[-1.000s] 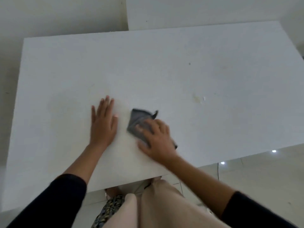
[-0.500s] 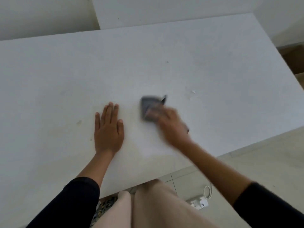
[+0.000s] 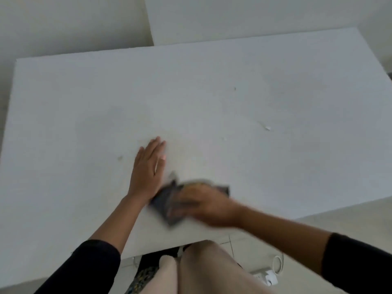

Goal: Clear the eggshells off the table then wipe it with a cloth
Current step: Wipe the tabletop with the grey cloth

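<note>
Right hand (image 3: 203,205) fingers blurred on the grey cloth (image 3: 163,201), grip unclear; left hand (image 3: 147,169) fingers flat on table (image 3: 275,81).

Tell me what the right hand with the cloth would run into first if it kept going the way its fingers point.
Probably the left hand: the right hand points leftward, and the dark cloth under it already reaches the left wrist. Motion blur hides whether they touch.
</note>
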### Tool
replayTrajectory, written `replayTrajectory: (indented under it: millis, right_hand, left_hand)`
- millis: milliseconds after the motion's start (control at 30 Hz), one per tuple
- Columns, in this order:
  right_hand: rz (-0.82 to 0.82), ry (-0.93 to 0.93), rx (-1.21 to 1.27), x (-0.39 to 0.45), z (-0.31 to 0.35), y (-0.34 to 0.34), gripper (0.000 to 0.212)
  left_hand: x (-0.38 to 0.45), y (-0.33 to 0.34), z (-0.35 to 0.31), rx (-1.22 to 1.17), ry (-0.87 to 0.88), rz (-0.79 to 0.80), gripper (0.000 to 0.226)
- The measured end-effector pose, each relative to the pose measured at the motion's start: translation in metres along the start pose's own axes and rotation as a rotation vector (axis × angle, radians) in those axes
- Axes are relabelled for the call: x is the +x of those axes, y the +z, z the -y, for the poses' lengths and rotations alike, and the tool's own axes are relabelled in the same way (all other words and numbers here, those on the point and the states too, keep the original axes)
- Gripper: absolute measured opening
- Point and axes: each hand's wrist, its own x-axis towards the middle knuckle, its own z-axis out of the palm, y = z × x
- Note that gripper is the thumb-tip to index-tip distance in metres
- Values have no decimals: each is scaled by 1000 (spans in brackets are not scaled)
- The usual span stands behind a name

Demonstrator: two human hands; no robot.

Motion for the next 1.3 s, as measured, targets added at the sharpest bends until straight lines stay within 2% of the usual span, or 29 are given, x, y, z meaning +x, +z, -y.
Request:
replayTrajectory:
  millis: [33,67,167,233,300,367,433,467,533,633,667,700,733,767,867,933,967,1000,1067,1133,1200,1300]
  right_hand:
    - [91,-147,-16,8,18,20,32]
    - [140,-198,-22,17,19,35,35]
    - [55,-71,-4,80,-29,44,30]
    - [-6,124,-72,114,-70,19,30]
    - [-143,345,-161,116,-113,-8,35]
    - [-318,652,-223,98,-145,-35,38]
    - [-438,955,-246,86,-158,-52,38]
    - [-449,979,-207,87,-150,-53,37]
    - [-336,730,-83,97,-109,-30,34]
    - [25,359,-4,100,-23,17,35]
    - [64,251,-44,97,-21,24,36]
    - [32,234,-67,99,-34,19,36]
    - [-29,281,-100,101,-63,13,36]
    - [-96,406,-146,106,-90,1,37]
    - [-323,882,-332,106,-162,-42,39]
    - [-481,1128,-255,113,-186,-60,40]
    - [-511,1117,-214,128,-190,-58,39]
    - [-503,998,-159,150,-187,-50,38]
    - [-303,670,-126,197,-167,-15,38]
    - [-84,509,-186,219,-152,12,42]
    - [-131,618,-227,219,-182,2,44]
    - [-279,1043,-298,198,-244,-47,45]
  left_hand:
    - [-1,-5,3,-17,11,0,60]
    - [-1,-10,7,-21,13,-9,60]
    - [6,-24,21,-18,-42,-39,62]
    - [12,-30,32,8,-66,3,62]
    - [17,-32,42,123,-9,59,60]
    - [17,-31,52,259,60,95,57]
    - [18,-33,57,275,87,92,55]
    - [21,-34,58,242,82,79,54]
    - [32,-38,61,179,46,11,55]
    - [57,-45,73,161,22,-49,55]
    - [64,-46,79,175,23,-38,56]
    - [69,-46,83,201,16,-28,56]
    - [74,-45,86,235,1,-26,57]
    - [77,-45,86,266,-14,-24,57]
    - [76,-42,84,309,-31,-20,57]
    - [76,-43,83,329,-28,-20,57]
    - [76,-43,84,338,-28,-12,57]
    - [76,-43,85,348,-31,-5,58]
    - [77,-42,85,369,-33,3,58]
    - [77,-42,84,371,-31,25,58]
    - [77,-44,86,355,-40,18,58]
    - [77,-46,82,318,-44,32,58]
